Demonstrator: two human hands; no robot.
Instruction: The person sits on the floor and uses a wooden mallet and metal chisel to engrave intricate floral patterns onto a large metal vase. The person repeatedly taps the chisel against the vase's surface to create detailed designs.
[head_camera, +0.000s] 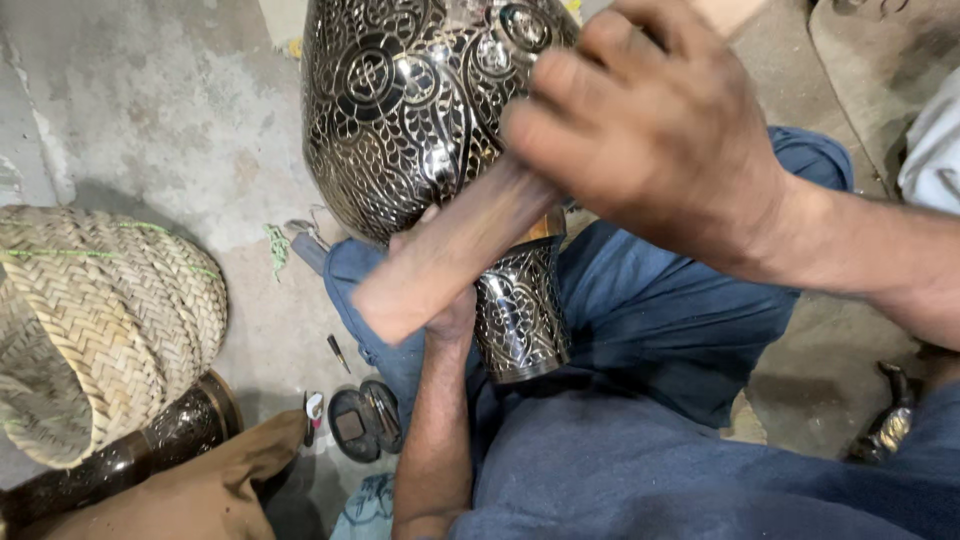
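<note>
A large engraved metal vase (410, 110), black and silver with leaf and flower patterns, lies tilted across my lap, its narrow foot (520, 315) pointing toward me. My right hand (650, 140) is shut on a thick wooden handle (440, 255) that slants down to the left across the vase's neck. My left hand (450, 300) is mostly hidden behind that handle, pressed against the vase near its neck; its grip cannot be made out. My legs in blue trousers (650, 330) support the vase.
A woven straw basket (90, 320) stands at the left on the concrete floor. A dark engraved metal piece (170, 435) lies below it, partly under brown cloth (190, 490). A small round tin (365, 420) and a thin tool (338, 352) lie on the floor.
</note>
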